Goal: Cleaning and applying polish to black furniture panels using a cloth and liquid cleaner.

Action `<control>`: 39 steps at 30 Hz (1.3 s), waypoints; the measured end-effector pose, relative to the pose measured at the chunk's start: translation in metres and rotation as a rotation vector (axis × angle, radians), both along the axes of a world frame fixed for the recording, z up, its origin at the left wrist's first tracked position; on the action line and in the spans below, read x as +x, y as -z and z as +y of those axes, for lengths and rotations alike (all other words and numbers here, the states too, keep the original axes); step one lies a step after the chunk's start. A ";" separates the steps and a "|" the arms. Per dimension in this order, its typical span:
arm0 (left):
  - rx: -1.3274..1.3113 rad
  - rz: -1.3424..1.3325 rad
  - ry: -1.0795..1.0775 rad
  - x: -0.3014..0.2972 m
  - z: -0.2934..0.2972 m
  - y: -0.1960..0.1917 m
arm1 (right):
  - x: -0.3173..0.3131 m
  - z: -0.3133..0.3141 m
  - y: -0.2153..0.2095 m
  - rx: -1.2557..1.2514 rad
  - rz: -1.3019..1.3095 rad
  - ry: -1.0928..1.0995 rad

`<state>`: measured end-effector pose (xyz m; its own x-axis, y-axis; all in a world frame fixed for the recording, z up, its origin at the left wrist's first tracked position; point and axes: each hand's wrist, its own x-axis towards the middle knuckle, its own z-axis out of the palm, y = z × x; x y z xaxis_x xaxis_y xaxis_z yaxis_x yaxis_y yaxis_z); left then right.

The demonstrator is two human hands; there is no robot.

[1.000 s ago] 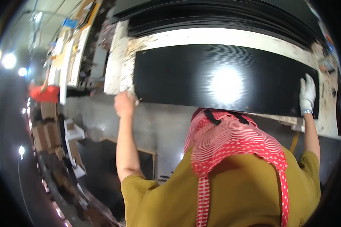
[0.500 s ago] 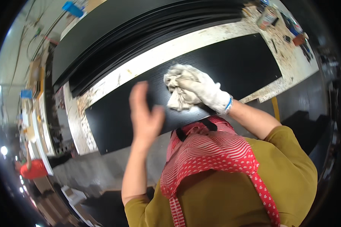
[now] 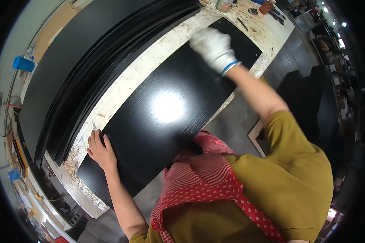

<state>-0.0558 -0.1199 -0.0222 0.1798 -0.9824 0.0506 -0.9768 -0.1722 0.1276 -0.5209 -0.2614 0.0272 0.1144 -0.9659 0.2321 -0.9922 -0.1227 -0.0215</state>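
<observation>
A long black board (image 3: 138, 150) with a fine wood-grain surface lies flat on the worktable, a bright light reflected in its middle. My bare left hand (image 3: 102, 152) rests at its far edge near the left end, fingers stretched out and thumb apart on the black surface. Toward the right end, my right hand (image 3: 215, 48) in a white knit glove presses on the board, blurred by motion. Bunched under its fingers is a whitish cloth (image 3: 198, 37), hard to tell from the glove here but plain in the earlier view.
Behind the board leans a stack of black panels (image 3: 89, 69). The pale worktable (image 3: 166, 44) is stained and scuffed. At its right end stand a jar (image 3: 224, 5), a reddish-brown bottle (image 3: 266, 7) and small tools. A blue bin (image 3: 23, 64) is at far left.
My right hand has swept the cloth toward the board's far right end. My left hand, raised and blurred before, has come down on the board's left edge. The view has turned.
</observation>
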 end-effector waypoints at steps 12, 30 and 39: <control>-0.039 -0.036 0.059 0.007 -0.004 0.011 | 0.126 0.168 -0.043 0.065 -0.132 -0.616; -0.183 0.292 0.586 -0.151 -0.114 0.000 | 0.056 0.158 -0.001 -0.142 -0.285 -0.551; -0.097 0.134 0.537 -0.173 -0.107 -0.006 | -0.033 0.061 -0.025 -0.053 -0.163 0.191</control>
